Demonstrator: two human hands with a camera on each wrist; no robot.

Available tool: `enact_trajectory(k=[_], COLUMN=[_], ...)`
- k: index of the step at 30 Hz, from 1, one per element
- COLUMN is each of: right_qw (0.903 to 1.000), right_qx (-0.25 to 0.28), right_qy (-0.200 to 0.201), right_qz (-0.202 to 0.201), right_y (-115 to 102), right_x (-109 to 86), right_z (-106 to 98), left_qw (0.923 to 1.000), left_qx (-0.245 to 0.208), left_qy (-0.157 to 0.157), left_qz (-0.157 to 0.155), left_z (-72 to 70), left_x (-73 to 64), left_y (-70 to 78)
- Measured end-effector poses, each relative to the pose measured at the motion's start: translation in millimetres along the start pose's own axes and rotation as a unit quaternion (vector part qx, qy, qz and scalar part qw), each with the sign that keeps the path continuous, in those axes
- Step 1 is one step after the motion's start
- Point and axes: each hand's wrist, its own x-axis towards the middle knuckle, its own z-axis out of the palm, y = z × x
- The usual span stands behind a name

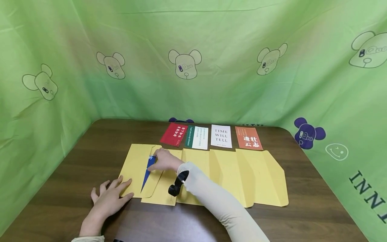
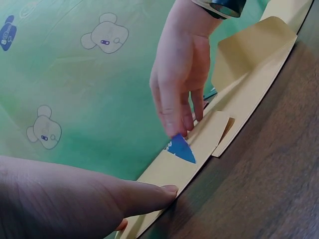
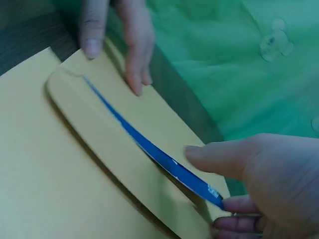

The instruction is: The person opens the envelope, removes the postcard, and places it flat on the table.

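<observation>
A blue card (image 1: 149,168) shows as a narrow wedge at the opening of the leftmost yellow envelope (image 1: 136,159); the rest of it is hidden inside. My right hand (image 1: 164,159) is over the envelope's flap, fingers bent at the card's upper end. In the right wrist view, fingertips (image 3: 239,204) meet the corner of the blue card (image 3: 164,158), and the thumb is on its other side. My left hand (image 1: 110,198) rests with spread fingers on the envelope's lower left edge. Its thumb (image 2: 159,194) lies along that edge in the left wrist view.
Several more yellow envelopes (image 1: 269,178) overlap in a row to the right, flaps unfolded. Behind them lie a red card (image 1: 174,134), a green and white card (image 1: 196,137), a white card (image 1: 221,136) and an orange card (image 1: 249,138) on the brown wooden table (image 1: 75,168).
</observation>
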Motion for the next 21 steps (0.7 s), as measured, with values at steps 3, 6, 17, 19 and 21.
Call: enact_trajectory(k=[3,6,17,19,21], right_qw=[0.9953,0.9788,0.8618,0.8551,0.8516], right_qx=[0.097,0.203,0.499,0.511,0.518], right_qy=[0.003,-0.003,-0.044,-0.044,-0.038], right_qz=[0.010,0.030,0.078,0.077,0.071], right_y=[6.3,10.2,5.0,3.1,1.0], right_x=[1.8,2.7,0.3,-1.2,-2.5], right_z=[0.9,3.9,13.9,14.9,16.3], left_qw=[1.0000,1.0000,1.0000,1.0000,1.0000], left_qx=[0.000,-0.001,-0.004,-0.004,-0.004], left_qy=[-0.001,-0.002,-0.002,-0.001,0.000], left_qz=[-0.002,-0.002,-0.002,-0.001,0.000], left_z=[1.0,2.2,1.2,0.9,0.6], left_x=[0.3,0.1,0.0,0.2,0.2], left_y=[-0.1,0.0,-0.3,-1.1,-1.7])
